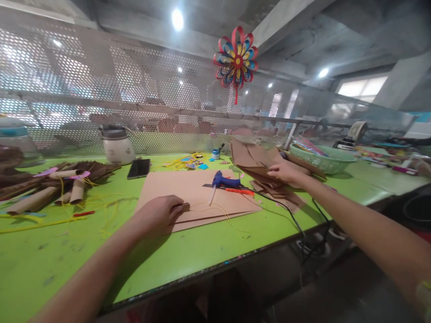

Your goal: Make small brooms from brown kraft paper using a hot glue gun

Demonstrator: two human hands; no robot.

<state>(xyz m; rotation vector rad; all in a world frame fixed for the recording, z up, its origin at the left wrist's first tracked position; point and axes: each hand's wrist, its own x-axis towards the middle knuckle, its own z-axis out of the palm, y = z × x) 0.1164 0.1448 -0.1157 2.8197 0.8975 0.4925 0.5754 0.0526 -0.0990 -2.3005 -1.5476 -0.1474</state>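
My left hand (pixel 164 211) is closed over the large brown paper sheets (pixel 161 186) on the table. A small dark piece (pixel 185 205) pokes out between its thumb and fingers, and a thin yellow string (pixel 220 207) trails from there across the paper. On these sheets lie a blue glue gun (pixel 227 180) with a white glue stick (pixel 212 195) and a tool with orange handles (pixel 239 192). Farther right, my right hand (pixel 284 172) pinches the edge of a raised stack of brown paper (pixel 251 157). Smaller brown paper pieces (pixel 278 194) lie beneath it.
Cardboard tubes (pixel 33 200) and yellow strings lie at left, near a phone (pixel 139 168) and a white jar (pixel 116 146). A green basket (pixel 323 157) stands at right. Black cables (pixel 289 211) hang over the table's front edge. A perforated screen (pixel 161 98) rises behind.
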